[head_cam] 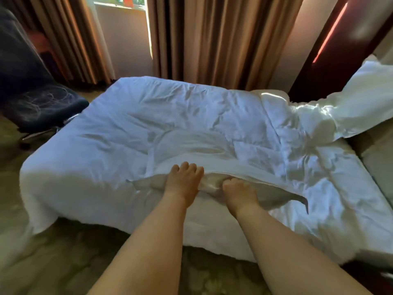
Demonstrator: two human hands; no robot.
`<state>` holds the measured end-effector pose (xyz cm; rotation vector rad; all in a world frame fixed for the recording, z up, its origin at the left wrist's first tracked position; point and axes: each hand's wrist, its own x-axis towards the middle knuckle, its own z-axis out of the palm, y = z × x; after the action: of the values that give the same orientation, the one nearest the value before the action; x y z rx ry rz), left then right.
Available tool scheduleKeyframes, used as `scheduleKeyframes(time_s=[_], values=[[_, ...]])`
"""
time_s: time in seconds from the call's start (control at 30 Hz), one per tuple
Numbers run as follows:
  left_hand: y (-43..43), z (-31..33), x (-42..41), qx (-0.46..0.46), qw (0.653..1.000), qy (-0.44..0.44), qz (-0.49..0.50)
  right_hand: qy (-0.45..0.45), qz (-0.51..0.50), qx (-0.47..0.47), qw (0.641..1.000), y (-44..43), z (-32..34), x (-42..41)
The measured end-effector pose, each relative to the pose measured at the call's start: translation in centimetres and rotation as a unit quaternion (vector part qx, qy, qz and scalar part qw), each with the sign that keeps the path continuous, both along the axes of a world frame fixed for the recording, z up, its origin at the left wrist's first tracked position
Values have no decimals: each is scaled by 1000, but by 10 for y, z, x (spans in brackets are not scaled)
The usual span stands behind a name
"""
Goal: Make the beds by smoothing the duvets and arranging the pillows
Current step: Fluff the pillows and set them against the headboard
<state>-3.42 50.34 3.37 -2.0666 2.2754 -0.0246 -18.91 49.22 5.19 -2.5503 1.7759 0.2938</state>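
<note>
A white, wrinkled duvet (pixel 170 116) covers the bed in front of me. Along its near side a fold of the cover is raised into a ridge. My left hand (pixel 184 182) grips that fold with its fingers curled over the top of the cloth. Just to the right, my right hand (pixel 238 193) clutches the same fold, its fingertips buried in the fabric. A white pillow (pixel 359 99) lies crumpled at the head of the bed on the right, leaning up toward the wall.
A dark office chair (pixel 38 103) stands close to the bed's far left corner. Brown curtains (pixel 223 39) and a window hang behind the bed. A dark wooden headboard (pixel 331 50) rises at the right. Patterned carpet (pixel 63 262) lies under my arms.
</note>
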Motion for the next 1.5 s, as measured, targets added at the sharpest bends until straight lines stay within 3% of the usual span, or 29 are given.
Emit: scheduleKeyframes(time_s=[0.23, 0.4, 0.63, 0.83, 1.23, 1.5], values=[[39, 21, 1, 22, 991, 113, -65, -6, 25, -30, 999, 45, 11, 22], [52, 52, 16, 11, 992, 124, -13, -30, 24, -92, 995, 48, 39, 27], [57, 57, 25, 59, 994, 93, 24, -26, -23, -73, 997, 36, 42, 9], [16, 60, 12, 60, 993, 90, 47, -32, -2, -60, 998, -5, 43, 1], [-79, 52, -6, 58, 995, -9, 82, -43, 34, -40, 998, -119, 35, -14], [-202, 24, 38, 91, 989, 12, 116, -12, 36, -7, 999, -234, -3, 28]])
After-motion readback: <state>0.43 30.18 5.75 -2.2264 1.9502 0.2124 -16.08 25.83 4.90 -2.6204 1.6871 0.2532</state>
